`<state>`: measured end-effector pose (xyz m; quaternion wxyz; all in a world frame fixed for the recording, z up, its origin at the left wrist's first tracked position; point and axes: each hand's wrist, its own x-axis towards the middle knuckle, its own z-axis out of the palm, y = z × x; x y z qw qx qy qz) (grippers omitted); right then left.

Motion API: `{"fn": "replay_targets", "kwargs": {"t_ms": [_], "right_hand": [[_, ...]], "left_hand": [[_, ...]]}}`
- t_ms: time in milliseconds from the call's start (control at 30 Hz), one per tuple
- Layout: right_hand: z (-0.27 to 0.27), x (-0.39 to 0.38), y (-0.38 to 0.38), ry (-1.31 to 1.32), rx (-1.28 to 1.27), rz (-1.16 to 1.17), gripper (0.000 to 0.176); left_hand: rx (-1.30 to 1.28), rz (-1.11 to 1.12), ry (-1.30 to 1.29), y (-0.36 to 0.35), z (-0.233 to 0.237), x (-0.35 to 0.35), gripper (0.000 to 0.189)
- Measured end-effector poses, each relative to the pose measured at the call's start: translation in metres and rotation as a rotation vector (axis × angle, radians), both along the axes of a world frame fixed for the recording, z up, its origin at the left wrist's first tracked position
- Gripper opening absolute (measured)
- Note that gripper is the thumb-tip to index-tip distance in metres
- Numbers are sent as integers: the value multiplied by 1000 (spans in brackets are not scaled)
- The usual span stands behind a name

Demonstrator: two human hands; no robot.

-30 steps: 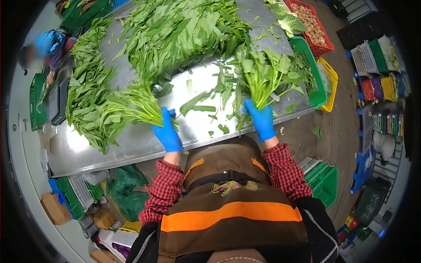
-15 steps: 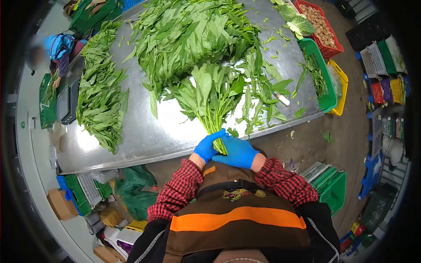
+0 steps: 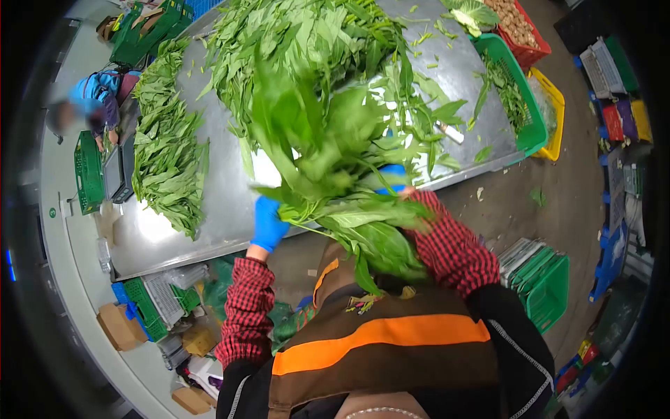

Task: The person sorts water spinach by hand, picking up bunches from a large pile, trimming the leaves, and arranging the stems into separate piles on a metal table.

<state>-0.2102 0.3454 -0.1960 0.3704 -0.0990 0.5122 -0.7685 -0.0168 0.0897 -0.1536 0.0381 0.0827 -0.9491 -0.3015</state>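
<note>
The person at the steel desk (image 3: 216,209) holds a bunch of greens (image 3: 370,234) lifted off the surface, above the desk's near edge, its leaves blurred and drooping toward the brown apron. The left hand (image 3: 269,222), in a blue glove, looks closed on the bunch's left end. The right hand (image 3: 393,174) is mostly buried behind the leaves, so I cannot tell its grip. Beyond lies a big heap of greens (image 3: 300,42), with a long row of greens (image 3: 164,146) along the left. A green crate (image 3: 532,133) hangs off the right end, and another person (image 3: 98,98) bends at the far left corner
</note>
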Motion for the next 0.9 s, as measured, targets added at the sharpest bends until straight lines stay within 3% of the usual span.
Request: {"fn": "replay_targets", "kwargs": {"t_ms": [33, 67, 100, 133, 167, 200, 233, 300, 333, 467, 567, 600, 633, 700, 767, 800, 833, 900], "right_hand": [[8, -3, -5, 298, 114, 100, 53], [19, -7, -11, 605, 229, 200, 47], [33, -8, -17, 919, 346, 300, 40], [54, -6, -27, 611, 61, 230, 38], [41, 5, -39, 541, -38, 96, 36], [35, -1, -53, 69, -302, 212, 38], [36, -8, -66, -416, -550, 323, 41], [42, -9, -92, -554, -646, 255, 46], [46, -9, -104, -702, -736, 179, 51], [60, -10, -143, -867, -687, 184, 58], [44, -9, -170, -898, -804, 386, 59], [54, -2, -176, -938, -616, 222, 59], [55, -1, -185, -905, -615, 314, 59], [7, 11, -196, -69, -323, 156, 60], [-15, 1, -207, -11, -174, 275, 61], [7, 8, -202, -543, 99, -24, 62], [-28, 4, -200, -531, 343, -185, 64], [-53, 8, -190, -542, 373, -210, 63]], "left_hand": [[-108, -10, 91, -11, 3, 5, 30], [-382, -44, 17, -34, -13, 16, 32], [-387, -50, 18, -41, -9, 20, 32], [-427, -30, 73, -46, 0, 21, 33], [-469, -5, 133, -51, 8, 20, 34], [-232, 61, 143, -48, 30, 13, 34], [-239, 63, 154, -55, 32, 14, 34], [-446, -20, 219, -72, 38, 16, 35], [-444, -32, 211, -82, 41, 16, 37], [-484, 2, 251, -125, 47, 24, 38], [-499, 9, 238, -157, 51, 34, 38], [-502, 12, 255, -166, 53, 37, 37], [-508, 34, 255, -173, 55, 40, 37], [-415, 19, 182, -193, 64, 49, 36], [-318, 80, 79, -213, 66, 61, 31], [-299, 73, -41, -226, 69, 63, 33], [-271, 59, -157, -242, 73, 62, 36], [-177, 102, -116, -283, 83, 69, 41]]}}
